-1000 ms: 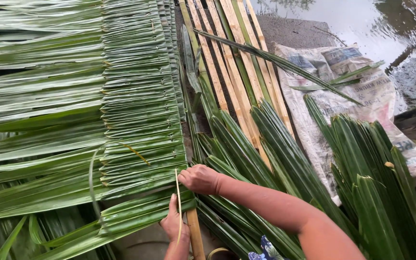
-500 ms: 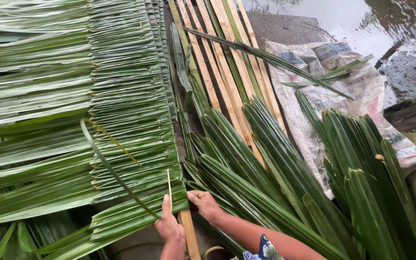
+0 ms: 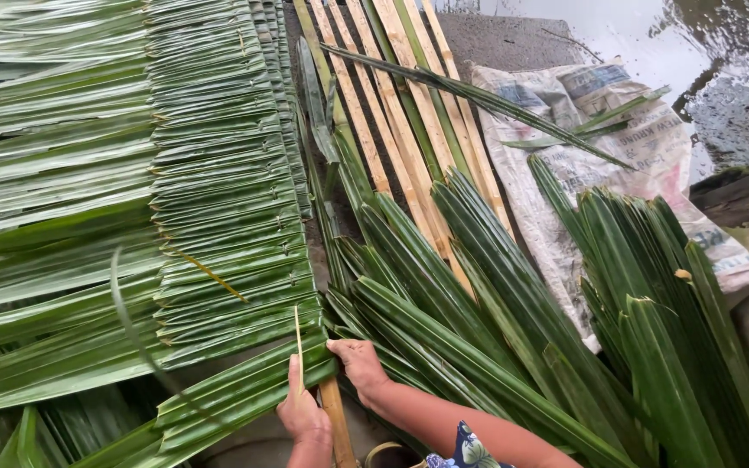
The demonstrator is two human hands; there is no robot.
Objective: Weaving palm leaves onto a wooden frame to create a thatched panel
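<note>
**Two hands pin a folded palm leaf onto a thatch panel**

Looking down through the head camera, I see my left hand at the bottom of the view, fingers closed around a thin pale sliver stick that stands upright just above it. My right hand lies just beside it, palm down, fingers pressed flat on the fold of the newest palm leaf; it is not wrapped around anything.

Compared with a moment ago, the right hand has drawn back from farther up the loose leaves and now sits close to the left, and the stick has come upright at the fold. I judge from this that the leaf is folded in place and being held for pinning.

The folded leaf lies directly under both hands, wrapped over a pale wooden spine that runs down between them. Up and to the left of the hands spreads the finished thatch panel, row on row of folded green leaves. A loose narrow strip curls across it, well left of the left hand.

To the right of the right hand, and touching its wrist, lies a heap of loose dark leaves. Beyond them are bamboo slats, a printed woven sack, and wet ground far off. The loose leaves crowd the right forearm.
</note>
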